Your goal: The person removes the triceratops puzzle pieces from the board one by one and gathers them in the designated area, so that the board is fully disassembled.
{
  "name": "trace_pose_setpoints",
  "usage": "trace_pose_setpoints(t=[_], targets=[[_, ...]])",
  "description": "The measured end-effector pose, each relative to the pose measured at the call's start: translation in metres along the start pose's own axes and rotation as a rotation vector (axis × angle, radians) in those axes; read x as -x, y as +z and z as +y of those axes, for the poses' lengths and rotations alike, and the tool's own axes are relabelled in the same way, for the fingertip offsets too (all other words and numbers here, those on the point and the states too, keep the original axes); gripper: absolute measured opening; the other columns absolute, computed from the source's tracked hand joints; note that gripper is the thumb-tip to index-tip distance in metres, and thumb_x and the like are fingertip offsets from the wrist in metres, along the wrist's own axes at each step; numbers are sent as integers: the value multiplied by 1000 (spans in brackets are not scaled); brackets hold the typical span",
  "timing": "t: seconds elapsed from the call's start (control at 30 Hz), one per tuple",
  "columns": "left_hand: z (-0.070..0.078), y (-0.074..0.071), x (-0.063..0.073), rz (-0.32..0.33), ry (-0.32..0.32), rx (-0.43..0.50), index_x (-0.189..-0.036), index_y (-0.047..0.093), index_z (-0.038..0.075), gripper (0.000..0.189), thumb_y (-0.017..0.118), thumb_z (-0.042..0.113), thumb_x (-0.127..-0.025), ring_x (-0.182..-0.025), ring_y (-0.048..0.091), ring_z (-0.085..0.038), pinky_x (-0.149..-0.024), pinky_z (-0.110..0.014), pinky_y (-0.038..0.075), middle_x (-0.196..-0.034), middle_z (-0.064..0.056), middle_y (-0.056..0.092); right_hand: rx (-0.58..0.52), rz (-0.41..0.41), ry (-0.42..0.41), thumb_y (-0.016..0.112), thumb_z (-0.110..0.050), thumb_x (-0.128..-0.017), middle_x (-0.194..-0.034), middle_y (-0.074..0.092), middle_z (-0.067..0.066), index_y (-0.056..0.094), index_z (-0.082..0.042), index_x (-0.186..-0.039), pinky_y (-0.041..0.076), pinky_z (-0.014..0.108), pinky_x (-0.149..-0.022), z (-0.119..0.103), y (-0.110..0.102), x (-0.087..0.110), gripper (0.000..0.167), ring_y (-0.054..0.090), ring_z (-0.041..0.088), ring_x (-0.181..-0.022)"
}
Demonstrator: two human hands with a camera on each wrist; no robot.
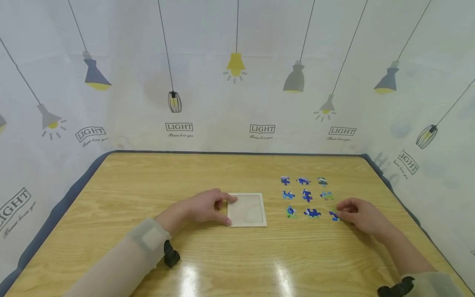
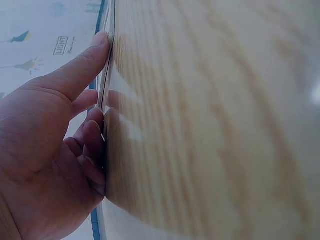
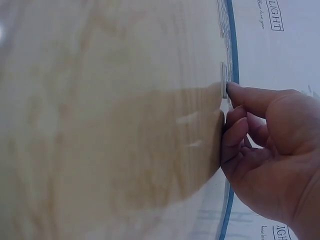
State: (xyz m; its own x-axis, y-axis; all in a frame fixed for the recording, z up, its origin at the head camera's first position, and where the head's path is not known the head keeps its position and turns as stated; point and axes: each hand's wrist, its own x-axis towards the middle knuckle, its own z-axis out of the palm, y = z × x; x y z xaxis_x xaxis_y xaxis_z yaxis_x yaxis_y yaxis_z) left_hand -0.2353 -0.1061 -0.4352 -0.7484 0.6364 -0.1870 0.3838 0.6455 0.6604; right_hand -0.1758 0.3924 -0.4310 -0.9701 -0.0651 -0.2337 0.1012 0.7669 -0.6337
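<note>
A square, pale puzzle tray [image 1: 246,224] with a raised rim lies flat on the table. My left hand [image 1: 208,206] holds it at its left side, thumb by the near corner and index finger over the far part of the rim. In the left wrist view the thumb of the left hand [image 2: 55,125] stretches to the tray's edge, the other fingers bent beneath. To the right, my right hand [image 1: 361,214] pinches a blue-and-white jigsaw piece [image 1: 334,215] at the near right of the group. The right wrist view has the right hand's [image 3: 275,135] thumb against that piece's edge.
Several other jigsaw pieces, mostly blue with some green, lie apart in rows, such as the middle piece [image 1: 306,195] and a green-edged piece [image 1: 291,212]. The wooden table [image 1: 167,173] meets a lamp-printed curtain [image 1: 208,111] along its back and sides.
</note>
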Motion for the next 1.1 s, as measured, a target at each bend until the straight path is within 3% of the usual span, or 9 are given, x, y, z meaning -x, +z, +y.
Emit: trace_pose_setpoints(t=[0.37,0.8,1.1], targets=[[-2,-1,-1,2,15,-15,-155,64,15,74,92,39,-91,-98,49,-19,-85,-35,40,-104,-2,54,37,23,-6,64,-28,-113,-116,70,13,67,4,-135,50,31,-69,-2,2,-1,39,57,22,-92],[-4,-3,4,6,-9,8,-156,64,19,73,92,39,-91,-100,48,-19,-87,-35,40,-106,-3,53,108,48,-17,65,-31,-113,-117,73,13,69,2,-132,51,40,-87,-3,7,-7,38,65,22,-102],[-11,1,2,11,10,16,-158,61,19,76,92,41,-91,-100,49,-19,-88,-36,40,-106,-3,54,29,48,3,62,-41,-113,-125,69,17,64,2,-140,52,33,-75,3,6,-5,51,59,22,-99]])
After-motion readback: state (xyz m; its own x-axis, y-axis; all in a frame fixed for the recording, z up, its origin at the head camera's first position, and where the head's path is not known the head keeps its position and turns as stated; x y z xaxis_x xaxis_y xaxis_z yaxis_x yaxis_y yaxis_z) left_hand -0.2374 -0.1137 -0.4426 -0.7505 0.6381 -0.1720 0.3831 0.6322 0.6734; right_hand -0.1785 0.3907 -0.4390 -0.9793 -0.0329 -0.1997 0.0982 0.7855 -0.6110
